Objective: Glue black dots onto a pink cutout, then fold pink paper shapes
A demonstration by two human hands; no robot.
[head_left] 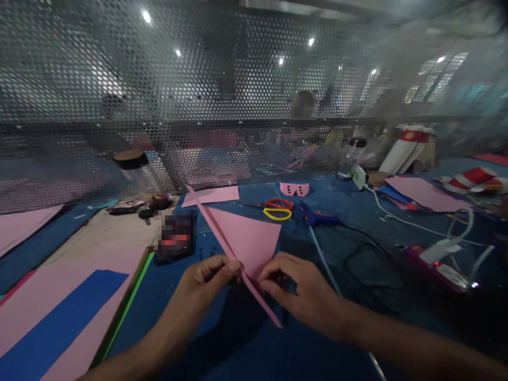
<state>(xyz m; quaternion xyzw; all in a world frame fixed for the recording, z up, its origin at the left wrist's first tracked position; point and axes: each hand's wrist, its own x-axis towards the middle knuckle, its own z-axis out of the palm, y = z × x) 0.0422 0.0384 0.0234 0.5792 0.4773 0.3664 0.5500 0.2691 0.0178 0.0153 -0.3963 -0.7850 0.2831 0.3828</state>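
Between my hands is a pink sheet of paper point(248, 235), with a narrow folded or rolled strip running along its left edge and past the near corner. My left hand point(210, 278) pinches the strip side between thumb and fingers. At the lower right part of the sheet, my right hand point(291, 283) grips the paper with curled fingers. Beyond the sheet lie scissors point(278, 209) with one red and one yellow handle loop, and a blue glue gun point(315, 215). A pink cut-out with small square holes point(294, 189) and a flat pink piece point(216, 196) rest farther back.
Pink sheets and a blue strip point(65, 323) cover the left side. A dark blurred-out object point(175, 238) sits near my left hand. Jars point(138, 172), a purple device with white cables point(438, 267), and thread cones point(405, 148) stand around. A perforated metal screen point(222, 100) closes the back.
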